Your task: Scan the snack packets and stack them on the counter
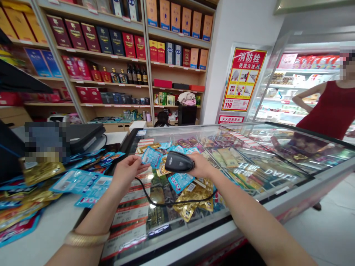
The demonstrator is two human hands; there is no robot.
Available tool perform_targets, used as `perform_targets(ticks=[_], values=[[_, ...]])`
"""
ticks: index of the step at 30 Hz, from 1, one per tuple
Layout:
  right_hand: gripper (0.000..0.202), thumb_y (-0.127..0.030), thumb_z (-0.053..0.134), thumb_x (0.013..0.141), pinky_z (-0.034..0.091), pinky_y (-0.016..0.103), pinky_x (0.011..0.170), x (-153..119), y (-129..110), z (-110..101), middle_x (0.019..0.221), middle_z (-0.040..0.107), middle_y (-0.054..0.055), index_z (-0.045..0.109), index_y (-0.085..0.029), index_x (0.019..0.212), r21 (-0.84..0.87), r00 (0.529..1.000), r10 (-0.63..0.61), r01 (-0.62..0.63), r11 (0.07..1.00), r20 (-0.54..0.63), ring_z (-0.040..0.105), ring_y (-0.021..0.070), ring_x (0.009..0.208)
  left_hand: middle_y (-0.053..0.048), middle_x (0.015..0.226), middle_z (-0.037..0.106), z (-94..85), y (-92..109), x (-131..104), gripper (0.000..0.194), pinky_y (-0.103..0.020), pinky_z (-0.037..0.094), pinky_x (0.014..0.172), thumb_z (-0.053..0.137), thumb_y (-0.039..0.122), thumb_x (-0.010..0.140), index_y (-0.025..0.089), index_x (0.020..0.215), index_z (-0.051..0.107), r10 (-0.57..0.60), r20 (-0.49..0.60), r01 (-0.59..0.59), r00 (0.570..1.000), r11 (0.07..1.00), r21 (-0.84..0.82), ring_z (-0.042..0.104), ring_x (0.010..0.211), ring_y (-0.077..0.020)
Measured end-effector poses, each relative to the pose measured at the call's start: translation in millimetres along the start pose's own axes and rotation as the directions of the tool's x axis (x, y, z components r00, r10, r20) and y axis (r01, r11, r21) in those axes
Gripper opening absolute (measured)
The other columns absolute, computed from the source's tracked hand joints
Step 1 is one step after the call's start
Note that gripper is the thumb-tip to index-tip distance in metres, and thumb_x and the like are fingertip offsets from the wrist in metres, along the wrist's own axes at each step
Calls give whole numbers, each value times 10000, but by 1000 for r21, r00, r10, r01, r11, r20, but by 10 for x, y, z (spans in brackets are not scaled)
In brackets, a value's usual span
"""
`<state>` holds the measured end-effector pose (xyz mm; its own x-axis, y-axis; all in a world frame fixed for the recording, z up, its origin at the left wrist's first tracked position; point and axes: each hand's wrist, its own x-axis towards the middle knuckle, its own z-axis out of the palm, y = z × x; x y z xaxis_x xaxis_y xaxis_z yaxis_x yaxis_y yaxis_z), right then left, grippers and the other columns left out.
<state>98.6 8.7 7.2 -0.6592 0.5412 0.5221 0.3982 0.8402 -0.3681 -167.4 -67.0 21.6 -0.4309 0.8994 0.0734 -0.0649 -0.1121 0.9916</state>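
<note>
My right hand [202, 165] is wrapped round a black handheld barcode scanner [179, 162], its head turned toward my left hand. A small blue snack packet [152, 156] is pinched between the fingertips of my left hand [131, 167], just left of the scanner. Under the scanner, on the freezer's glass top [166, 229], lie another blue packet [180, 181] and several gold packets [191, 199]. The scanner's black cable [166, 204] loops across the glass below both hands.
At the left, a white counter [59, 229] carries a pile of blue and gold packets [80, 183] beside a black device [85, 136]. Shelves of boxed bottles [104, 38] stand behind. A person in red [328, 107] stands beyond the chest freezer; another head [162, 119] shows behind it.
</note>
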Motion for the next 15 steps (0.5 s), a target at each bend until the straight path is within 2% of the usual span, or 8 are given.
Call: perform_targets(ticks=[6, 15], values=[[115, -243, 714, 721, 433, 234, 703, -3, 3, 9, 737, 726, 13, 721, -192, 824, -21, 999, 32, -32, 999, 9, 652, 181, 707, 2, 623, 661, 9, 1, -7, 170, -391, 620, 826, 710, 256, 674, 177, 730, 570, -12, -14, 12, 1000, 1000, -13, 748, 702, -236], [131, -266, 725, 722, 407, 224, 664, 1, 6, 8, 718, 709, 0, 726, -183, 822, -12, 1000, 27, -27, 1000, 5, 630, 167, 683, 0, 608, 663, -20, -29, 28, 226, -408, 624, 803, 758, 295, 613, 190, 693, 575, 8, 11, -7, 1000, 1000, -8, 745, 700, -248]])
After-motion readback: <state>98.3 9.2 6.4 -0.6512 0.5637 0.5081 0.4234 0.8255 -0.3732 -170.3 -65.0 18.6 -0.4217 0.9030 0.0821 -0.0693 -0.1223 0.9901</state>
